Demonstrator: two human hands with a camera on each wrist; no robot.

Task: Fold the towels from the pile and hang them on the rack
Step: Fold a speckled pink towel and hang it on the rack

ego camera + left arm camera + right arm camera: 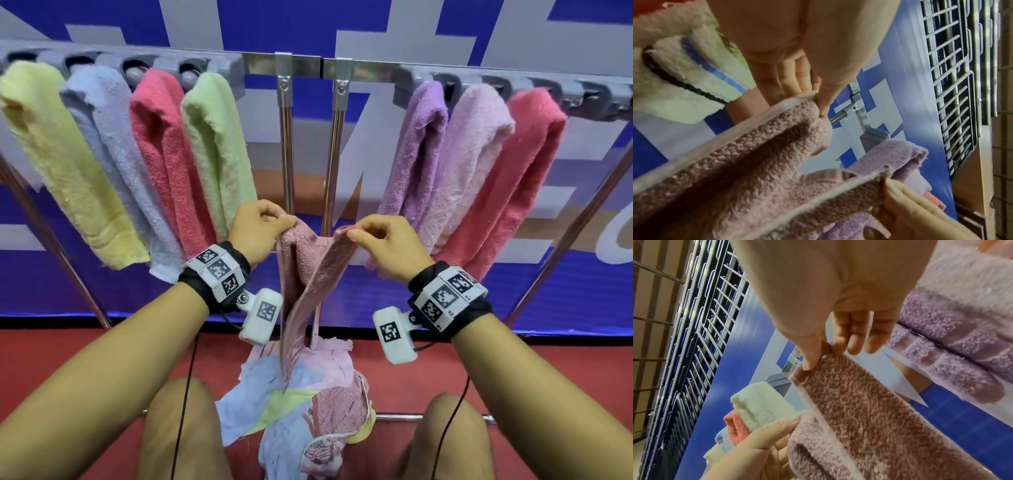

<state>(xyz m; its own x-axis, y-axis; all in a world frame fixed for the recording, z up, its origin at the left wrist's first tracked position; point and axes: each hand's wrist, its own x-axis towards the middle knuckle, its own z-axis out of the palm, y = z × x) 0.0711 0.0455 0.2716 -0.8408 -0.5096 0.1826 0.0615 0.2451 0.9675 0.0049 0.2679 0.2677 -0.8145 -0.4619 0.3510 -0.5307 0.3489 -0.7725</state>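
A dusty pink towel (305, 274) hangs in front of the rack, its lower end trailing down onto the pile (301, 404). My left hand (260, 226) pinches its upper left corner between thumb and fingers (813, 91). My right hand (380, 240) pinches the upper right corner, thumb on the hem (812, 360). The towel (756, 154) sags between the two hands. The rack (284, 66) carries yellow, pale blue, coral and green towels on its left bars and purple, pale pink and coral towels on its right bars.
The pile of pink, blue and green towels lies on the red floor (513, 370) between my knees. The rack's bare metal centre posts (287, 144) stand right behind the held towel. A slanted rack leg (561, 240) runs down at the right. A blue and white banner (376, 27) backs the rack.
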